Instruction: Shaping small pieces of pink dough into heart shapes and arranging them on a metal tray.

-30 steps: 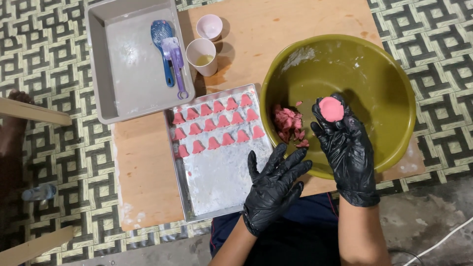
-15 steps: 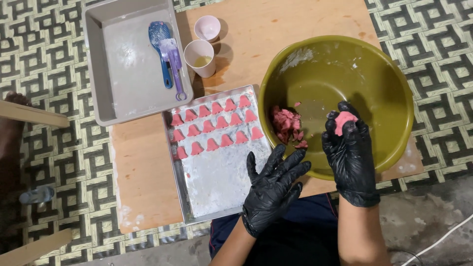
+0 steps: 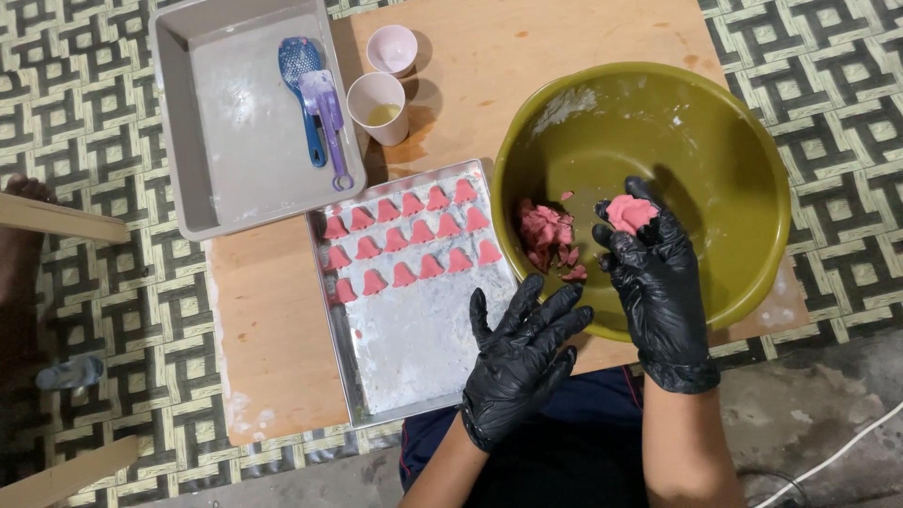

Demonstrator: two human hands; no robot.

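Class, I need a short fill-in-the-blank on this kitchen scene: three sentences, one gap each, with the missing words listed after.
1. The right hand holds a lump of pink dough over the ______ bowl.
2. The shaped pink pieces lie in rows on the floured metal ______.
3. Both hands wear ______ gloves; the left hand is open, fingers spread, above the tray's near corner.

Missing words: green; tray; black

Glossy black gloves (image 3: 658,282) — floury metal tray (image 3: 414,357) — matt wooden board (image 3: 273,329)
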